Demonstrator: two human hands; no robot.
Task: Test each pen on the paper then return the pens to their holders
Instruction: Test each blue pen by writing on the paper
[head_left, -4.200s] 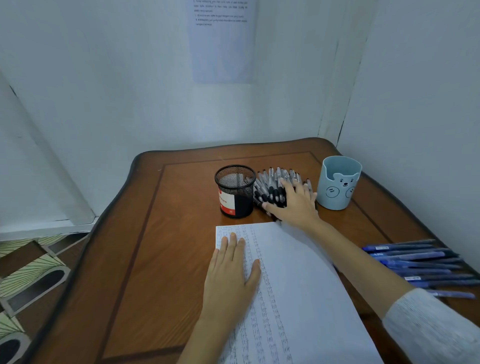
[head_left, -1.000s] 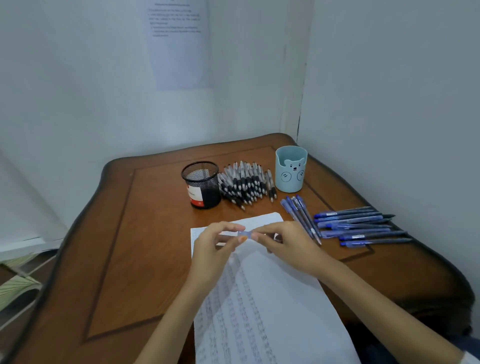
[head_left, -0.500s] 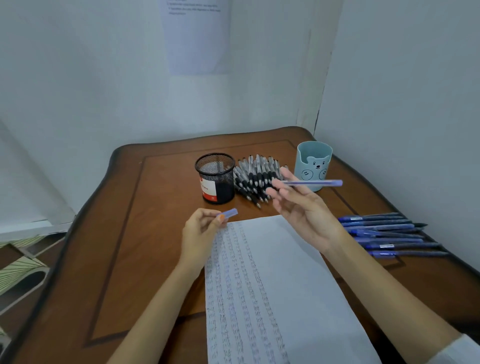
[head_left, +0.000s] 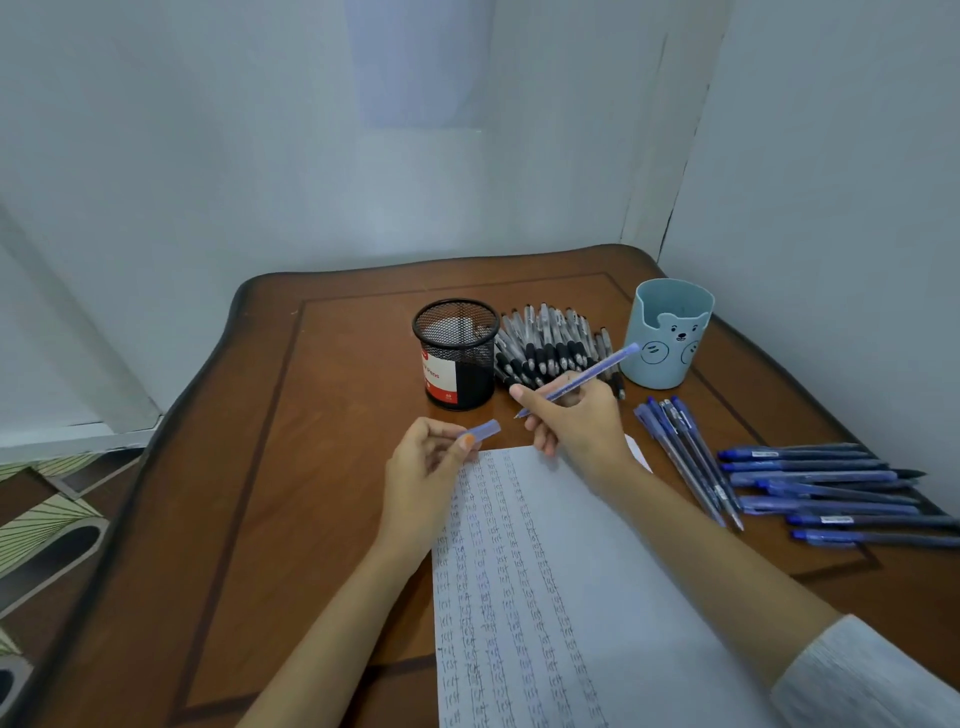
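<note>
My right hand (head_left: 576, 426) grips an uncapped blue pen (head_left: 597, 371), its tip pointing down-left above the top edge of the paper (head_left: 597, 571). My left hand (head_left: 428, 467) pinches the pen's blue cap (head_left: 483, 430) just left of that tip. The paper carries several columns of handwritten test words. A black mesh holder (head_left: 456, 353) stands behind the hands, and a light blue bear holder (head_left: 667, 332) stands to its right. Between them lies a pile of black-and-white pens (head_left: 550, 343). Blue pens (head_left: 831, 493) lie on the table at the right.
The wooden table (head_left: 311, 467) sits in a corner with walls close behind and on the right. A few blue capped pens (head_left: 685, 457) lie diagonally beside the paper. Patterned floor shows past the table's left edge.
The pen was uncapped with both hands. Since half a second ago my right hand has turned the pen from level to tip-down over the paper, and my left hand still holds the cap.
</note>
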